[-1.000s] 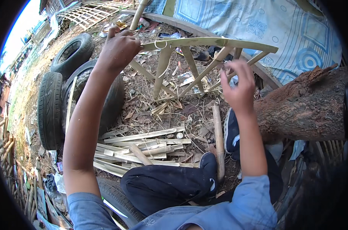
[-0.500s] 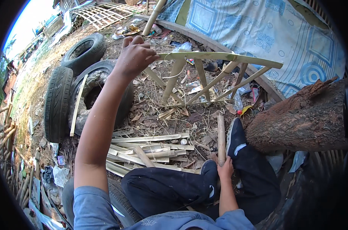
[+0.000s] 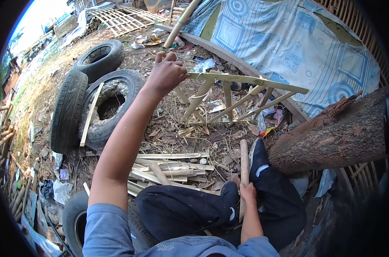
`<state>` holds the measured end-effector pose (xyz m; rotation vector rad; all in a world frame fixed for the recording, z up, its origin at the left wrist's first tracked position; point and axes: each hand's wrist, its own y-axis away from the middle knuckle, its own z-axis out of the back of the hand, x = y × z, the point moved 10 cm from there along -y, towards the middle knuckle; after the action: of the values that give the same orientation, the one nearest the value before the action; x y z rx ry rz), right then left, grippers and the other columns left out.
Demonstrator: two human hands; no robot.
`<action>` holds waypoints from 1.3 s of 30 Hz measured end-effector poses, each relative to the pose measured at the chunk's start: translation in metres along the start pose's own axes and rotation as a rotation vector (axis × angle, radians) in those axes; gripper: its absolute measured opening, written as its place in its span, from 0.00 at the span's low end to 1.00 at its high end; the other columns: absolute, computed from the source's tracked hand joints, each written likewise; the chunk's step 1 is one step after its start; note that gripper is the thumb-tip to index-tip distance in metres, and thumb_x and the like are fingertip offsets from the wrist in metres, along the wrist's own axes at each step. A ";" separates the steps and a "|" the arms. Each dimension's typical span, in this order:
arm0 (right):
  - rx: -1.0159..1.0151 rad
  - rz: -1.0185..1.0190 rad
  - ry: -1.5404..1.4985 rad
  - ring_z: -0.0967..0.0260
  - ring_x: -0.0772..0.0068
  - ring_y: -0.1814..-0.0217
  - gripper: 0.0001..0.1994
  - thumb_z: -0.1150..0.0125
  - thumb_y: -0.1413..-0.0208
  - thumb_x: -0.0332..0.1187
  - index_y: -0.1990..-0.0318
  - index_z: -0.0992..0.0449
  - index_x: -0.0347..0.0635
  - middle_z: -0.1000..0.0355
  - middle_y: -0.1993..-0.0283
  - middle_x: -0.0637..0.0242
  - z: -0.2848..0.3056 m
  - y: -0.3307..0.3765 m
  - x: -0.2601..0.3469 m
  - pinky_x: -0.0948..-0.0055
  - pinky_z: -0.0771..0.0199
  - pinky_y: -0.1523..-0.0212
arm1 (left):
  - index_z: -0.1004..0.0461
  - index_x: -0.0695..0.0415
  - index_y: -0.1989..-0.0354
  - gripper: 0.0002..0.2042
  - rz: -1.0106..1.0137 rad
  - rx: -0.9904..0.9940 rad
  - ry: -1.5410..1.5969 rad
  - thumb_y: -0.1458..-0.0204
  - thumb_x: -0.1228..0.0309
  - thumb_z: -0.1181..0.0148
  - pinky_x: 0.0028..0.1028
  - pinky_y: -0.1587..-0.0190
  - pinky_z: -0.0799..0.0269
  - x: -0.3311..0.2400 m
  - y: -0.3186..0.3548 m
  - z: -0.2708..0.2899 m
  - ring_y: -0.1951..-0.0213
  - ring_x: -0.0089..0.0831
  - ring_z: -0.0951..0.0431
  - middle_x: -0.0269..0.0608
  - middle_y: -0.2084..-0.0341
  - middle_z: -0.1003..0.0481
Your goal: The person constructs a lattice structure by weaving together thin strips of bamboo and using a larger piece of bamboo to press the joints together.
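Note:
My left hand point(image 3: 168, 73) reaches far forward, fingers closed on the left end of a split bamboo strip. That strip is the upper rail of a small bamboo frame point(image 3: 241, 79), whose slanted slats run down to a thin lower strip near the ground. Down between my shoes, my right hand point(image 3: 247, 193) is wrapped round a round wooden stick point(image 3: 244, 160), which points away from me. Its lower end is partly hidden by my hand and legs. Left of my right hand lies a pile of split bamboo strips point(image 3: 173, 173), partly behind my knee.
Old tyres point(image 3: 67, 111) stand and lie at the left, one with a bamboo strip point(image 3: 91, 115) across it. A thick tree trunk point(image 3: 331, 132) is at the right. Behind the frame, a blue-and-white patterned cloth point(image 3: 288, 43) hangs by a wooden beam point(image 3: 233, 53). Litter and dry leaves cover the ground.
In the picture, my left hand and the frame's left end have shifted right and down, while its right end sits lower. The stick in my right hand also appears slightly lower. Both grips are unchanged.

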<state>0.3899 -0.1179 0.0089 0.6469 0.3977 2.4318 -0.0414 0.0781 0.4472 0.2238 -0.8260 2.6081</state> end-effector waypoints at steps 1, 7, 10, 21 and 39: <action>0.002 0.023 -0.036 0.30 0.39 0.43 0.35 0.34 0.56 0.50 0.45 0.30 0.30 0.28 0.45 0.39 0.003 0.010 0.008 0.51 0.31 0.41 | 0.17 0.44 0.70 0.11 0.000 0.000 0.003 0.44 0.54 0.42 0.38 0.43 0.49 0.001 0.002 -0.001 0.53 0.27 0.31 0.23 0.74 0.23; 0.045 0.146 -0.230 0.25 0.51 0.47 0.37 0.25 0.65 0.34 0.44 0.33 0.29 0.24 0.50 0.45 0.049 0.088 0.015 0.59 0.26 0.45 | 0.17 0.44 0.69 0.10 -0.021 -0.061 -0.021 0.45 0.55 0.40 0.38 0.43 0.49 0.000 0.005 0.001 0.53 0.27 0.30 0.23 0.73 0.22; 0.076 0.345 -0.494 0.23 0.58 0.53 0.31 0.29 0.61 0.30 0.46 0.32 0.30 0.24 0.55 0.50 0.099 0.136 0.033 0.62 0.25 0.51 | 0.17 0.44 0.68 0.10 -0.006 -0.051 -0.001 0.45 0.55 0.40 0.38 0.43 0.49 -0.008 -0.003 -0.002 0.53 0.27 0.30 0.23 0.73 0.22; -0.625 1.273 -1.102 0.25 0.59 0.68 0.33 0.37 0.53 0.25 0.38 0.41 0.31 0.28 0.64 0.50 0.335 0.236 0.251 0.65 0.22 0.64 | 0.18 0.43 0.70 0.10 0.003 -0.104 -0.019 0.46 0.54 0.40 0.38 0.45 0.48 0.000 0.000 -0.011 0.54 0.28 0.31 0.23 0.73 0.23; -0.334 0.819 -0.235 0.21 0.46 0.56 0.29 0.36 0.51 0.27 0.41 0.38 0.35 0.23 0.60 0.42 0.241 0.159 0.278 0.58 0.23 0.56 | 0.16 0.45 0.66 0.08 -0.001 -0.188 0.210 0.46 0.58 0.37 0.42 0.44 0.52 0.014 0.002 -0.014 0.48 0.28 0.30 0.24 0.70 0.21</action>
<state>0.2474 -0.0425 0.3757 1.0752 -0.4593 3.0064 -0.0555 0.0887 0.4386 -0.1005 -0.9855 2.4790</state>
